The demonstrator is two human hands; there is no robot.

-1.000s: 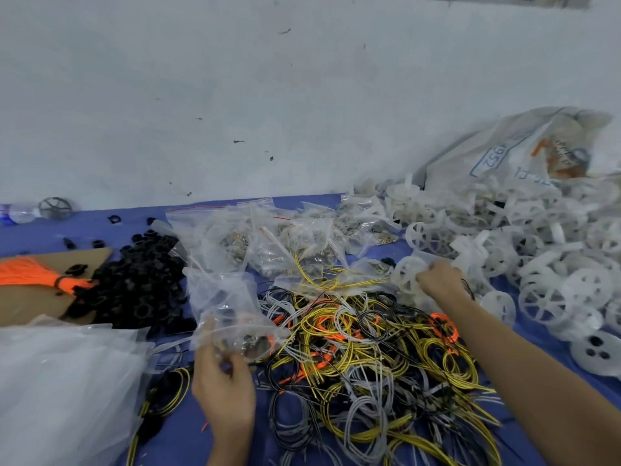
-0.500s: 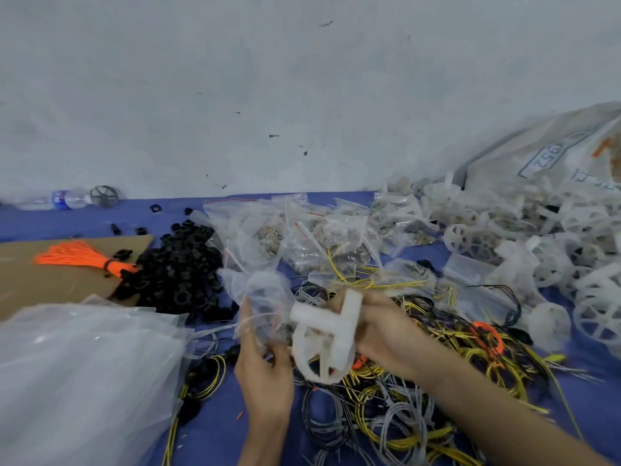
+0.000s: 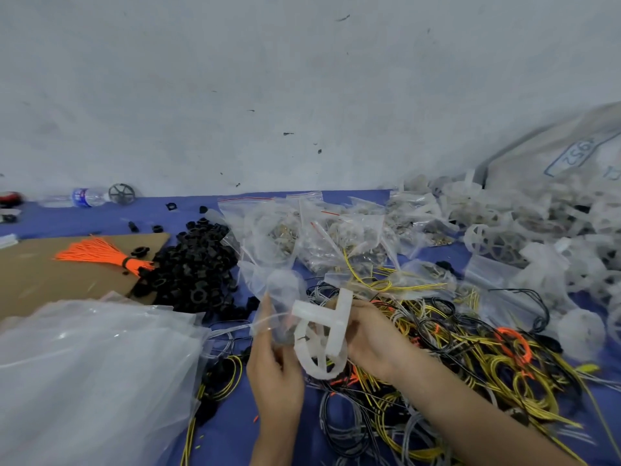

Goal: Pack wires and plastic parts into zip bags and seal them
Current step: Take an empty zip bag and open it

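Your right hand [image 3: 369, 334] grips the white plastic wheel part [image 3: 321, 341] at the centre of the frame, just beside the small clear zip bag [image 3: 282, 289] that your left hand [image 3: 275, 368] pinches by its edge. Under and right of both hands lies the tangle of yellow, black, grey and orange wires [image 3: 453, 358] on the blue cloth [image 3: 235, 432], with filled zip bags [image 3: 302, 230] above it. A heap of black parts [image 3: 191, 267] sits left of centre beside an orange bundle [image 3: 100, 253] on cardboard [image 3: 40, 280], more white parts [image 3: 537, 250] crowd the right edge, and clear plastic sheeting [image 3: 84, 381] fills the lower left.
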